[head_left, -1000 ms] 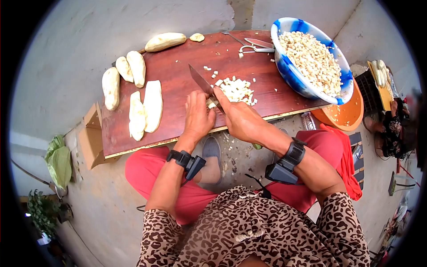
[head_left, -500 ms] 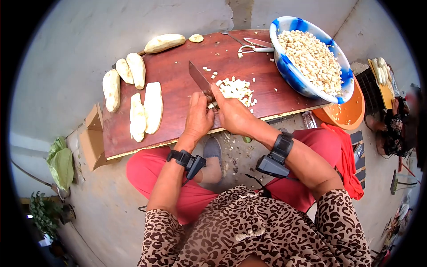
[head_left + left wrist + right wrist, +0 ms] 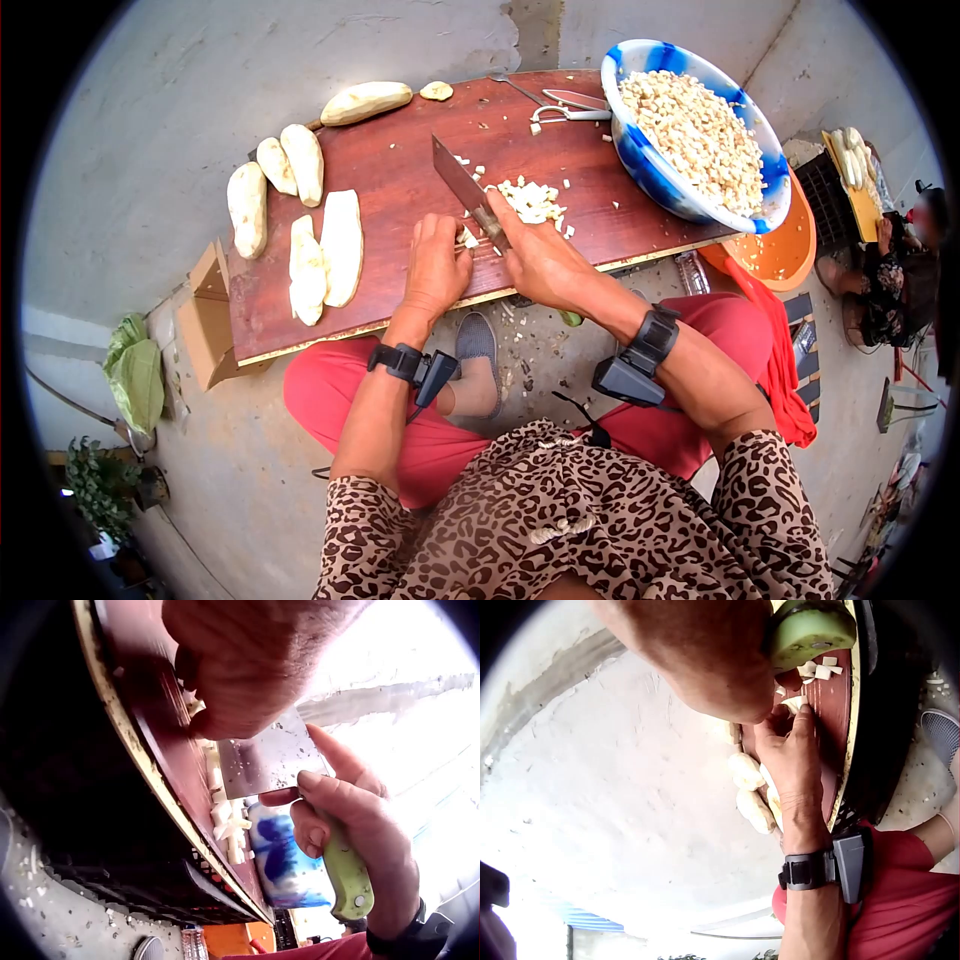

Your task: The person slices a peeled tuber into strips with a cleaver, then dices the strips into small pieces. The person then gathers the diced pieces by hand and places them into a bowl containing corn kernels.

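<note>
My right hand (image 3: 540, 258) grips the green handle (image 3: 346, 874) of a kitchen knife (image 3: 460, 178), with a finger along its broad blade (image 3: 262, 761). Across from it, the left hand (image 3: 436, 262) pinches a cut pale vegetable piece (image 3: 467, 238) against the table. In the right wrist view the left fingertips (image 3: 804, 709) press on that piece, close to the table's front edge. The blade stands just right of the left fingers, tip pointing away from me. Beyond the knife lies a pile of diced pale vegetable (image 3: 532, 201).
Two peeled vegetable halves (image 3: 342, 248) lie on the red-brown table (image 3: 400, 165) at left, with several whole peeled ones (image 3: 247, 210) behind. A blue-and-white basin (image 3: 640, 150) full of dice stands at right beside a peeler (image 3: 565, 114). An orange basin (image 3: 800, 235) sits below.
The knife and right hand have shifted slightly right, opening a gap from the left fingers. A pale piece now shows between the left hand and the blade.
</note>
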`<state>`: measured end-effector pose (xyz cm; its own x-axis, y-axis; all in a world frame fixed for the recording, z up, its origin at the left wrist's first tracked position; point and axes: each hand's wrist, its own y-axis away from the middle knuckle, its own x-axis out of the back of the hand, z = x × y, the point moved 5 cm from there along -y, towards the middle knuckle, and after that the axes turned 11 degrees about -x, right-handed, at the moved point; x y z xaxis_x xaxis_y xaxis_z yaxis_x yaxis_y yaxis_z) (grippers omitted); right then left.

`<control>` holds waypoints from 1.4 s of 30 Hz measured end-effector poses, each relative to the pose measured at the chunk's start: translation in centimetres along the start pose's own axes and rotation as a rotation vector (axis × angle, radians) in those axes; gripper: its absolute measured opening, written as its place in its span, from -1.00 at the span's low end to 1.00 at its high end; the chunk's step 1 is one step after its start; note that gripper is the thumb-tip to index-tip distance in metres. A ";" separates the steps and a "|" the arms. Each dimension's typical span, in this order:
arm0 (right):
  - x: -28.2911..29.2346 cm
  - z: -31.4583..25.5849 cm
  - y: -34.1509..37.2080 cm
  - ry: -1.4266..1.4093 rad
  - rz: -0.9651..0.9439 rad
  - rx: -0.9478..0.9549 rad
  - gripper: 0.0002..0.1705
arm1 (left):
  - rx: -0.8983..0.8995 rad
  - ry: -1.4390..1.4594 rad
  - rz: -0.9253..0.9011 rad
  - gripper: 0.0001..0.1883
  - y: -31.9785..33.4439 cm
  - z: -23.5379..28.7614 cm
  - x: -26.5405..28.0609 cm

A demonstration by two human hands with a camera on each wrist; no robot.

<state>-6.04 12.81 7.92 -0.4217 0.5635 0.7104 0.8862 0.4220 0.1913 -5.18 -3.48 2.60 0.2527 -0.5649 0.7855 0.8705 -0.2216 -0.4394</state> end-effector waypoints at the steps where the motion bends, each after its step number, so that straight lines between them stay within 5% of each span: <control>1: 0.2 -0.2 0.1 -0.003 0.011 0.005 -0.12 | -0.013 0.010 0.019 -0.72 -0.1 -0.2 -0.1; 8: 1.5 1.4 -0.5 -0.198 0.133 0.043 -0.15 | -0.032 -0.014 0.114 -0.72 -1.3 -0.2 0.3; 10: 2.1 1.4 -0.8 -0.199 0.342 0.296 -0.11 | 0.013 0.016 0.192 -0.72 -1.7 -0.2 0.6; 13: 2.4 2.5 -0.8 -0.578 0.024 -0.124 -0.08 | 0.166 0.203 0.307 -0.74 -2.3 -0.1 0.8; 18: 3.6 2.0 -0.9 -0.751 0.069 -0.130 -0.11 | 0.458 0.795 0.346 -0.72 -3.0 -0.8 -1.2; 21: 3.8 2.0 -0.8 -0.638 0.158 -0.046 -0.06 | 0.612 1.030 0.211 -0.67 -3.6 1.0 -1.4; 24: 4.0 0.6 0.1 -0.034 0.327 0.061 -0.11 | 0.591 1.185 0.154 -0.61 -4.3 2.6 -1.8; 28: 2.2 0.0 0.9 0.217 0.385 0.158 -0.14 | 0.529 1.314 0.174 -0.60 -4.9 4.6 -1.0; 34: 2.4 -0.9 2.5 0.232 0.355 0.186 -0.34 | 0.408 1.425 0.196 -0.70 -4.7 4.9 -0.6; 42: 3.2 -1.0 2.4 0.076 0.459 0.396 -0.67 | 0.522 1.457 0.276 -0.76 -4.2 4.4 -0.2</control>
<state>-5.09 14.87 11.32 0.0141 0.7043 0.7097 0.8292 0.3884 -0.4020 -7.07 1.05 6.18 0.0823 -0.8587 -0.5058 0.9901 0.1285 -0.0570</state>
